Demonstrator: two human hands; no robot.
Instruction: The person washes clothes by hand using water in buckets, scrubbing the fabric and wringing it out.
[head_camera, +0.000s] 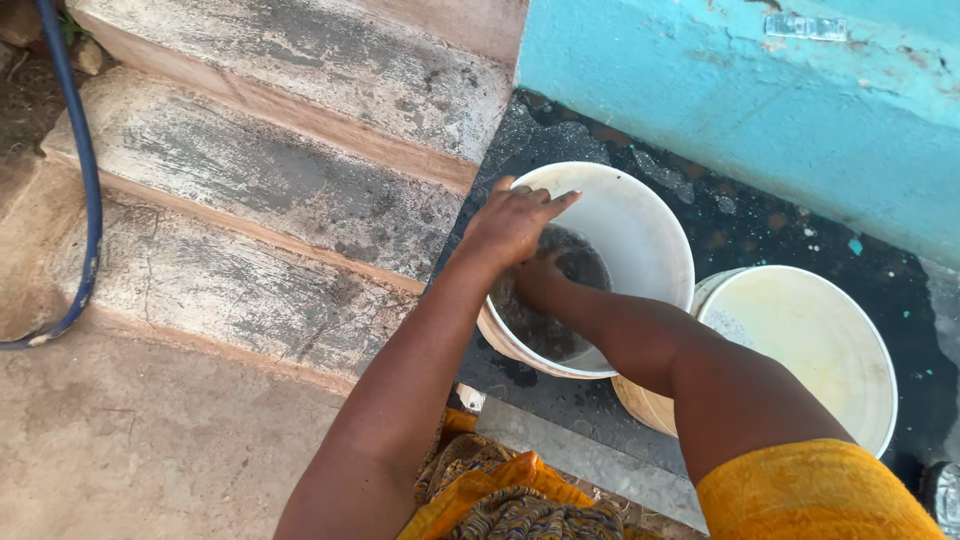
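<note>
Steps (250, 190): three worn concrete treads at left, grey and streaked, descending toward a bare concrete floor.
Wall (780, 100): turquoise painted surface at upper right, paint chipped in spots.
Ledge (760, 230): dark wet slab between steps and wall; both buckets stand on it.
Hose (88, 180): blue, running down the left edge across the steps, well apart from the buckets.
Second bucket (810, 340): cream plastic, right of the first and touching or nearly touching it; inside yellowish, with a small pale patch near its left wall. The right forearm partly covers its left rim.
White bucket (640, 240): tilted toward the person, beside the lowest steps; holds dark, murky water with specks, pooled in the lower part.
Garment (810, 490): orange patterned cloth at the bottom of the frame.
Left hand (512, 222): resting on the white bucket's near-left rim, fingers spread flat over the edge, steadying rather than clenched.
Right hand (543, 280): down inside the white bucket at the dirty water; fingers hidden below the left hand, so its grip cannot be told.
</note>
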